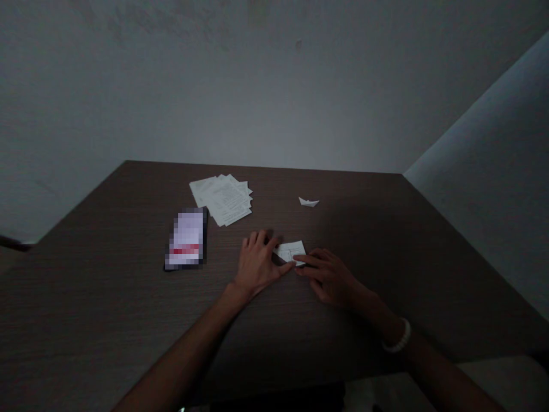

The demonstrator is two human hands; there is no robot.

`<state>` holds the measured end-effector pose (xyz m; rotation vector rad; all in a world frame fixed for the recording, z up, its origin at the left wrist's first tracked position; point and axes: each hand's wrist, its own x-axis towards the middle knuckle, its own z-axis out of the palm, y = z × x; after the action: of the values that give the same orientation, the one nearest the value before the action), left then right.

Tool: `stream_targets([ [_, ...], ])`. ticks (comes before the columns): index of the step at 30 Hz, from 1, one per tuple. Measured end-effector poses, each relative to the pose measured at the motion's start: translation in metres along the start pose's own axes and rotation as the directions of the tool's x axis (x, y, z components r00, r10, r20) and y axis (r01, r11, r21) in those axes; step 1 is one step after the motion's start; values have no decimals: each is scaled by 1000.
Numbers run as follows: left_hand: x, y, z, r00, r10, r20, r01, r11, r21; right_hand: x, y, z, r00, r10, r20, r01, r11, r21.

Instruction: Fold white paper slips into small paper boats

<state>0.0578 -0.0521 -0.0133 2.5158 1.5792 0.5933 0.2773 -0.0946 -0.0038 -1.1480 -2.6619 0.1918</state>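
Head view: the paper point(291, 250) is lying on the tabletop point(128, 320) between the left hand point(257, 260) and the right hand point(330, 277), which are most likely working a fold into it; the next move is probably calling for lined-up edges and a firm press along the crease, with one hand steadying the piece; the left hand is standing partly open, its thumb by the near edge and its fingers at the far left corner, so it is grasping the paper lightly; the right hand is resting with fingers loosely bent, their tips touching the near right part, though whether it is pinching or only pressing, I cannot tell; a bracelet point(400, 337) is sitting behind the right hand; a boat point(308, 202) is resting beyond both; overlapping sheets point(225, 197) are lying beyond the left hand, a blurred device point(187, 237) to its left.
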Motion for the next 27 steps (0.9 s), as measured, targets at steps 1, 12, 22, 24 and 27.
stream_targets([
  [1,0,0,0,1000,0,2,0,1000,3,0,0,0,1000,0,-3,0,1000,3],
  [12,3,-9,-1,999,-41,6,41,995,-93,0,2,2,1000,2,-21,-1,998,57],
  [22,8,-21,-4,1000,-14,28,19,982,-186,3,21,4,984,1,-178,2,1000,17],
  [24,8,-21,-3,1000,-7,19,10,982,-189,6,29,4,981,-32,-190,30,999,-11],
  [27,7,-22,-1,1000,30,0,-30,980,-199,13,35,2,982,-88,-167,79,995,-57],
])
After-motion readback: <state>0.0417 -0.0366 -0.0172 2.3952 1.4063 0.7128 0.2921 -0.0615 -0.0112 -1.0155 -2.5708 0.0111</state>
